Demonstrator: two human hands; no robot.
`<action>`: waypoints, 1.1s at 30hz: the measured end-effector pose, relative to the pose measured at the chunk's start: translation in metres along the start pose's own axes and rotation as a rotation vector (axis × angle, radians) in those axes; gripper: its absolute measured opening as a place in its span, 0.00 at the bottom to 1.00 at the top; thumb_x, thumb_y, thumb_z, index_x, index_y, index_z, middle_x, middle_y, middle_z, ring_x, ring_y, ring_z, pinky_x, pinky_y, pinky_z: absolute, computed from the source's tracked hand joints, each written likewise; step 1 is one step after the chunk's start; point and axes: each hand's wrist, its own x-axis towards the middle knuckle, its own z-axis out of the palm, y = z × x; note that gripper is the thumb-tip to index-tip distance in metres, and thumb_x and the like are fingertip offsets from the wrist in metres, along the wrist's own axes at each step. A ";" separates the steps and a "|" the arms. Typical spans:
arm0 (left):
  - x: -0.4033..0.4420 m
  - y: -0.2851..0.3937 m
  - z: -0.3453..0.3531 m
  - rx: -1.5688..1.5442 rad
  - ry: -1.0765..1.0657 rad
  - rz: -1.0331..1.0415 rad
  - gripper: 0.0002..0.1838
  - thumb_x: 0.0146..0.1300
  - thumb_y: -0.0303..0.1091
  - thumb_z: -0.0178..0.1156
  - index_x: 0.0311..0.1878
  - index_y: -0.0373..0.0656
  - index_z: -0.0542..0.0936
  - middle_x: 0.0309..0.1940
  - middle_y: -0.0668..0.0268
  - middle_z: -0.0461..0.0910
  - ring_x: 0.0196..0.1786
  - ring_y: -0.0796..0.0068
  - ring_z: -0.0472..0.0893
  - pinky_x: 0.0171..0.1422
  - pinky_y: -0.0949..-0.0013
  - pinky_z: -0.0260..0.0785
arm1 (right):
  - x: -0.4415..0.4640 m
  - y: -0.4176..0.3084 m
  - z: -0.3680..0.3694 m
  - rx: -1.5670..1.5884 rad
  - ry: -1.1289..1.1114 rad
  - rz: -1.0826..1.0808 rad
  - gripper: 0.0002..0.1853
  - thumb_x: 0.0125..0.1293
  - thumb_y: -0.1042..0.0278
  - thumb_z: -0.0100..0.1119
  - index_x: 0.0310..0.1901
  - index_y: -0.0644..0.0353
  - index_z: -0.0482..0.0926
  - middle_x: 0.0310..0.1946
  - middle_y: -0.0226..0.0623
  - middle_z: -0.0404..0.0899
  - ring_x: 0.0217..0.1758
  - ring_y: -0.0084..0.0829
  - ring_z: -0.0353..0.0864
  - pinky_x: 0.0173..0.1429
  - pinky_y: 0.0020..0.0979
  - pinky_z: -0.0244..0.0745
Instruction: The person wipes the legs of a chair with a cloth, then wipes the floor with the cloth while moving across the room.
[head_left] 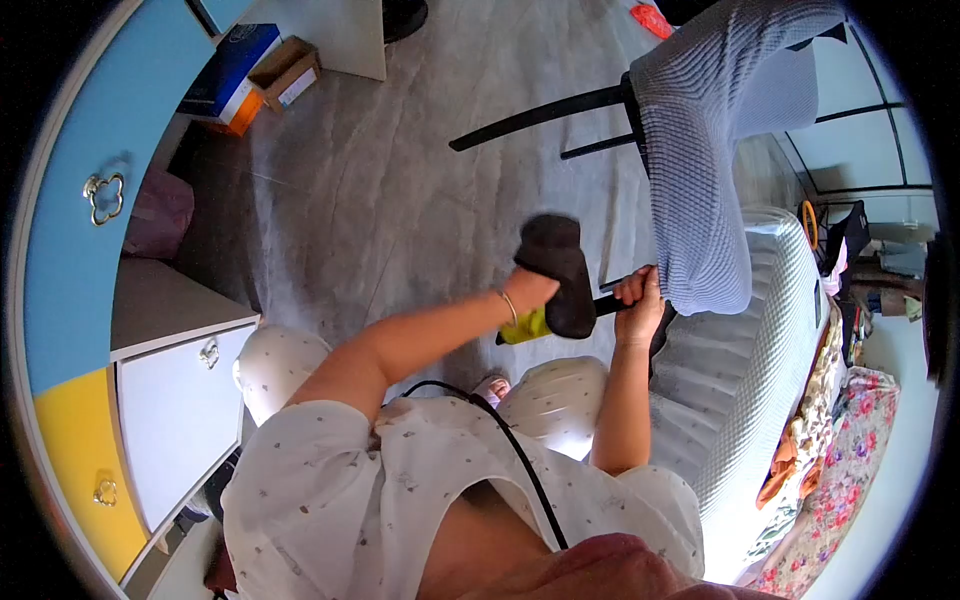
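Though blurred, tool (568,298) seems in grip (537,289).

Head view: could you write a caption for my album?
Left hand holds a blurred dark object; right hand grips a black leg of a grey-covered chair.

So on our left we've got a blue cabinet front (85,290), with a yellow one (72,450) nearer us and a white drawer front (180,410) beside that, all sporting curvy metal pulls (92,188). Far left, we can spot a blue-and-orange box (235,70) next to a small cardboard box (284,78) on our greyish streaky floor (380,190). Something bright red (652,20) lies way at the far end. Over on our right there's a bed with a white quilted cover (775,320), plus rumpled brownish cloth (795,455) and flowery fabric (845,470) along its right side.
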 end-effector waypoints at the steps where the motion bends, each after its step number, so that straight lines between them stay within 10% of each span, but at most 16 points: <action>1: 0.011 -0.006 -0.012 -0.026 0.034 -0.102 0.22 0.62 0.35 0.48 0.60 0.40 0.68 0.61 0.52 0.65 0.64 0.53 0.64 0.70 0.58 0.52 | 0.001 0.002 -0.003 0.014 -0.014 0.017 0.13 0.70 0.58 0.46 0.33 0.58 0.69 0.15 0.22 0.50 0.17 0.20 0.50 0.27 0.26 0.55; 9: 0.159 -0.058 -0.058 0.116 0.368 0.274 0.22 0.64 0.37 0.45 0.60 0.40 0.69 0.62 0.50 0.65 0.63 0.50 0.64 0.68 0.56 0.55 | 0.000 0.007 -0.004 0.017 0.022 0.033 0.13 0.69 0.62 0.47 0.26 0.57 0.67 0.12 0.23 0.50 0.15 0.21 0.49 0.24 0.27 0.53; 16: 0.231 -0.042 -0.054 0.109 0.337 -0.162 0.13 0.57 0.29 0.46 0.32 0.31 0.79 0.33 0.42 0.79 0.36 0.46 0.80 0.44 0.51 0.73 | -0.006 0.002 0.009 -0.026 0.034 0.114 0.15 0.65 0.68 0.49 0.20 0.55 0.62 0.10 0.24 0.50 0.12 0.21 0.49 0.22 0.27 0.51; 24: 0.269 -0.086 -0.087 0.363 -0.113 -0.061 0.15 0.59 0.31 0.45 0.39 0.33 0.79 0.41 0.43 0.78 0.44 0.48 0.78 0.50 0.53 0.70 | -0.005 0.005 0.005 -0.012 0.048 0.130 0.14 0.65 0.67 0.49 0.22 0.56 0.64 0.11 0.24 0.51 0.13 0.21 0.48 0.22 0.26 0.49; 31: 0.204 -0.050 -0.084 0.276 0.353 0.121 0.16 0.57 0.34 0.51 0.48 0.41 0.76 0.44 0.47 0.77 0.46 0.47 0.77 0.52 0.55 0.69 | -0.007 0.002 -0.007 -0.020 0.086 0.106 0.06 0.59 0.73 0.47 0.24 0.57 0.66 0.10 0.25 0.53 0.12 0.21 0.49 0.22 0.27 0.49; 33: 0.222 -0.045 -0.098 0.222 0.184 0.062 0.15 0.55 0.35 0.53 0.45 0.41 0.77 0.42 0.47 0.78 0.44 0.48 0.78 0.48 0.56 0.71 | -0.008 0.004 -0.007 -0.005 0.097 0.114 0.07 0.59 0.73 0.47 0.24 0.57 0.66 0.10 0.25 0.53 0.12 0.21 0.49 0.21 0.26 0.49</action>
